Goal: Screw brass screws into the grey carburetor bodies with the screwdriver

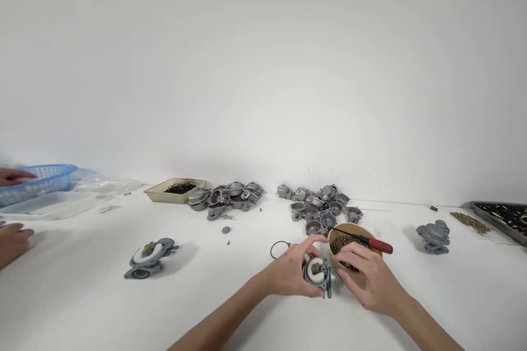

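My left hand point(290, 270) is closed around a grey metal carburetor point(328, 279), tilted so that its white ring-shaped float point(312, 277) and brass parts face up. Just to the right, my right hand point(368, 279) reaches over a round tan bowl point(379, 264) of small brass-coloured screws point(346, 242). Its thumb and fingers are apart, and I see nothing between them. Across the bowl's rim lies a screwdriver with a red handle point(381, 245). Behind my left hand, a thin black gasket ring point(272, 248) rests on the white table.
Grey float bowls point(310, 211) and more metal parts point(236, 194) are heaped by the wall. Single carburetors stand left point(150, 258) and right point(434, 237). A tan tray point(154, 195) holds black rings. Another person's hands point(14, 241) are far left, by a blue basket point(61, 178).
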`<action>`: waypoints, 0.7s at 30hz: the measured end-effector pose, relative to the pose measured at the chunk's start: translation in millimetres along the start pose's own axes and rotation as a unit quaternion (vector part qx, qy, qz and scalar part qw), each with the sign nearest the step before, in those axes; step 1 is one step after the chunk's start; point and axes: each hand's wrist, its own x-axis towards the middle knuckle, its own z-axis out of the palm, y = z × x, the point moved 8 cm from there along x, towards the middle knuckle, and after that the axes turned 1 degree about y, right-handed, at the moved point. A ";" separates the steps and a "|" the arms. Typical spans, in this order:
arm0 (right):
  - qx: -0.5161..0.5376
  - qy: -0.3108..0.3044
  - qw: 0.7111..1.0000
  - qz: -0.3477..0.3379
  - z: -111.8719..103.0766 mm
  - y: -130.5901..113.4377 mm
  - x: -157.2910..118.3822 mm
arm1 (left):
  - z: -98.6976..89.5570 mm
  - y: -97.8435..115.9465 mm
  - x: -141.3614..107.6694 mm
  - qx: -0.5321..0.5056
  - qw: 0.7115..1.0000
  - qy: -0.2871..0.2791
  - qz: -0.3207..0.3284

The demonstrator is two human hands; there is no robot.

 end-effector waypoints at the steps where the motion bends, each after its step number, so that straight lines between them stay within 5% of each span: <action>1: 0.004 -0.025 1.000 0.019 6.0 3.7 -0.6 | 1.4 0.5 -0.5 -0.014 1.000 -0.003 0.001; 9: -0.006 -0.037 0.998 0.052 14.3 13.6 -4.7 | -1.1 2.4 -5.0 0.013 1.000 0.006 -0.019; 12: -0.027 -0.043 0.997 0.062 16.2 12.9 -4.3 | -23.2 -2.7 -0.9 0.057 0.993 0.101 0.017; 15: -0.039 -0.051 0.996 0.066 17.9 12.7 -3.1 | -47.9 -14.6 2.4 0.166 0.957 0.234 0.035; 21: -0.039 -0.038 0.996 0.071 18.1 16.0 -3.1 | -39.9 -36.0 23.9 0.241 0.937 0.247 0.046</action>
